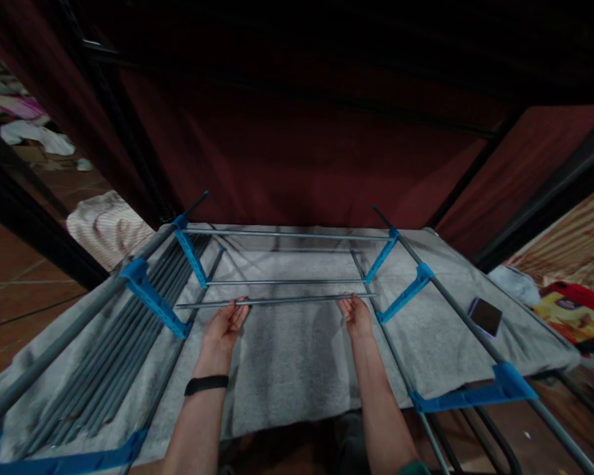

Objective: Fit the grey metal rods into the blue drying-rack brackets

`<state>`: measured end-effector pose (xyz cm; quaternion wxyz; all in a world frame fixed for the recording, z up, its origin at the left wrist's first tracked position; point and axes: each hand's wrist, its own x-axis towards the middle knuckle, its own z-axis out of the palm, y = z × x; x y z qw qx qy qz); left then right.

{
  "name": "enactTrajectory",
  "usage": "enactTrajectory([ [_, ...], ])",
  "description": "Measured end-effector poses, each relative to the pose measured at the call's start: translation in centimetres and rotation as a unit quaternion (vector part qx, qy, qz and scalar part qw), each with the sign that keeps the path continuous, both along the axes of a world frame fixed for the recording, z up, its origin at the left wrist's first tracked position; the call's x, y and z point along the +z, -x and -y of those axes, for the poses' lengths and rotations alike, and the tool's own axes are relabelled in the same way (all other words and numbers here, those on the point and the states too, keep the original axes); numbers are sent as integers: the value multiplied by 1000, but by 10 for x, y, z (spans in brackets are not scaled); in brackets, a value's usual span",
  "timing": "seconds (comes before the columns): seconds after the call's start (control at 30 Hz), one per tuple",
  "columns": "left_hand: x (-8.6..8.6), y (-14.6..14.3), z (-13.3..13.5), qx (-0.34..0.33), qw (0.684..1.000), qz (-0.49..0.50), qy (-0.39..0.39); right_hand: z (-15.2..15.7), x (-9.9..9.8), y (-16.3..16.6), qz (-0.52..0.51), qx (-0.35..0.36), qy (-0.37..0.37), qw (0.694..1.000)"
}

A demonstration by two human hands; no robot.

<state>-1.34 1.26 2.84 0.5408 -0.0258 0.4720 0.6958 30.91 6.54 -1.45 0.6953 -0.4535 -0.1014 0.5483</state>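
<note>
A thin grey metal tube (292, 301) lies level across both of my hands, inside a frame of grey tubes and blue plastic brackets. My left hand (225, 320) grips it left of its middle, fingers curled under it; a black band is on that wrist. Near the tube's other end, my right hand (356, 313) pinches it. The tube's left end is close to a blue bracket (156, 307), its right end close to another blue bracket (403, 297). Farther off, a crossbar (287, 234) and a lower crossbar (287, 282) join the frame's two sides.
Several loose grey tubes (113, 356) lie at the left on the grey cloth (287, 369). A dark phone-like object (485, 316) rests at the right. Behind hangs a dark red curtain (301, 158) between black posts. A red and yellow package (574, 310) sits at far right.
</note>
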Motion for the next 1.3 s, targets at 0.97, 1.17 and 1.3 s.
enactTrajectory([
  [0.97,18,11,-35,95,992,-77,13,-33,4,-29,-19,-28,4,999],
  [1.17,19,6,-32,64,995,-70,39,-34,7,-25,-18,-41,2,999],
  [1.3,17,-3,-32,48,997,-45,40,-33,12,-16,-19,-42,15,999],
])
